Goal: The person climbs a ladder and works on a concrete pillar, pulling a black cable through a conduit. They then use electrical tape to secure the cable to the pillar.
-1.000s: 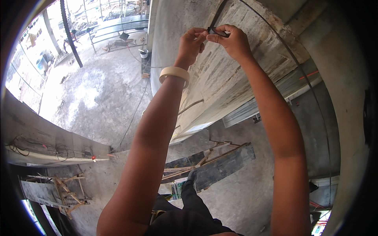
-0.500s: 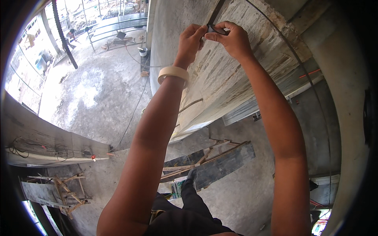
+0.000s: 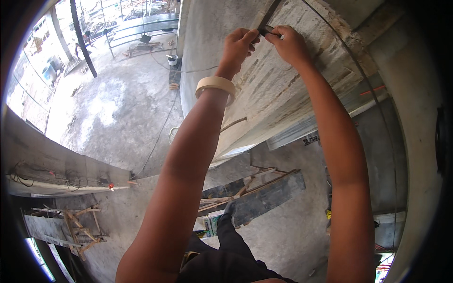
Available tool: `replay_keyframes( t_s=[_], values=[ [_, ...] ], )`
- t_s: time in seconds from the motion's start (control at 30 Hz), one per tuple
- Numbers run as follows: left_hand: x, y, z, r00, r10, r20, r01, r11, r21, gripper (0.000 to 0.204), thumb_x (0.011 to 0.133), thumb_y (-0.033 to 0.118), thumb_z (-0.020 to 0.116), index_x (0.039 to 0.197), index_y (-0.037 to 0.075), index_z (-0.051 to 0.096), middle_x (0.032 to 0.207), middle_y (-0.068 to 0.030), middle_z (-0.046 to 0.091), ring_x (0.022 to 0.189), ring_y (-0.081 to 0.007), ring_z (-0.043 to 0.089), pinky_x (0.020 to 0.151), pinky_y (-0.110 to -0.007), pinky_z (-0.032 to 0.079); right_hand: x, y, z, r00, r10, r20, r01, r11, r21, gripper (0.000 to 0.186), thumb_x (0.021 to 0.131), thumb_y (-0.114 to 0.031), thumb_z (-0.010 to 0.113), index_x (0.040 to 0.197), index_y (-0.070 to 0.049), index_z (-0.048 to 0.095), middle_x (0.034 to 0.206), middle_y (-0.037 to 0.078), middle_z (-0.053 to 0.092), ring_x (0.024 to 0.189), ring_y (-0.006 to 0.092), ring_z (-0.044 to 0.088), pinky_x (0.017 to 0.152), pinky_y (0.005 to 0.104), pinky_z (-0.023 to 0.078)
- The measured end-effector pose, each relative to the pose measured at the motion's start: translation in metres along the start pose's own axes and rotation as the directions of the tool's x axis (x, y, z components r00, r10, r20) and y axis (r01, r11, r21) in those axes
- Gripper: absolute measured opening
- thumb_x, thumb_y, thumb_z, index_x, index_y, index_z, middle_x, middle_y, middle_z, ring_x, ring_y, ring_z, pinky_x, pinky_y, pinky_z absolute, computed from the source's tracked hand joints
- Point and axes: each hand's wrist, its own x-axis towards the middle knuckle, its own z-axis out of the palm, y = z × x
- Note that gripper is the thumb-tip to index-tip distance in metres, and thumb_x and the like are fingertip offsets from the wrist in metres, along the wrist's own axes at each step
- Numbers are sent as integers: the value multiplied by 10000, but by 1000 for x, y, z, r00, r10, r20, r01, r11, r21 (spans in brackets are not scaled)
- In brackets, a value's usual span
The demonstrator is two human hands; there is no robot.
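Observation:
Both arms reach up to a rough concrete beam (image 3: 264, 80). A narrow dark strip (image 3: 270, 15), perhaps a flat conduit or tape, runs down its face to my fingers. My left hand (image 3: 238, 46) pinches the strip's lower end between thumb and forefinger, its other fingers curled. Close beside it, my right hand (image 3: 290, 45) is closed with thumb and fingertips on a small dark piece (image 3: 269, 29) at the same spot; its exact kind is too small to tell. Around my left wrist hangs a roll of beige masking tape (image 3: 215, 84).
A dark cable (image 3: 349, 49) curves along the wall on the right, and a bent rod (image 3: 233, 123) sticks out from the beam. Below are a wooden frame (image 3: 250, 188) and dark board on the concrete floor. A rebar (image 3: 82, 40) hangs at upper left; a white bucket (image 3: 172, 60) stands beyond.
Both hands have shifted slightly right along with the view. The fingertips of my right hand have drawn closer to the strip, and less of the dark piece between the hands shows.

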Motion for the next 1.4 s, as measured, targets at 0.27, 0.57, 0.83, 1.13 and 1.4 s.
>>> replay_keyframes(
  t_s=[0.27,0.57,0.83,1.13,1.4],
  values=[
    [0,9,-7,983,-169,65,170,985,0,322,1006,342,664,1020,20,663,778,5,605,539,-68,330,512,-257,267,32,14,13,988,-138,69,137,990,13,305,930,-280,740,1138,-57,731,1052,116,680,1030,310,682,899,422,542],
    [13,-8,-15,972,-117,202,138,986,-96,295,1006,298,666,1161,48,657,934,-9,658,623,-58,461,541,-239,364,24,-17,4,985,-22,-173,52,984,169,288,852,-167,758,1104,-63,665,1065,88,696,899,267,712,818,388,566],
    [17,-39,-13,976,189,106,-171,972,-159,280,925,90,718,1193,45,650,1006,-17,674,868,-99,608,702,-307,517,6,-110,22,1000,6,20,-2,976,-218,526,864,-260,671,1333,-67,535,1231,168,686,1131,357,676,932,467,553],
    [-22,-4,32,909,365,-200,-170,764,623,219,954,84,701,1161,29,656,973,-21,683,881,-90,610,760,-275,507,-64,-108,-20,998,-29,57,25,998,57,524,890,-369,701,1276,-83,494,1134,181,713,1036,375,714,898,465,562],
    [12,-20,-17,970,170,176,-191,975,113,249,1025,243,616,1146,25,622,953,-12,675,679,-63,445,598,-238,412,-37,-20,-31,997,-19,78,38,966,-255,297,996,-319,635,1138,-64,581,1033,160,704,970,375,702,788,500,554]
  ],
)
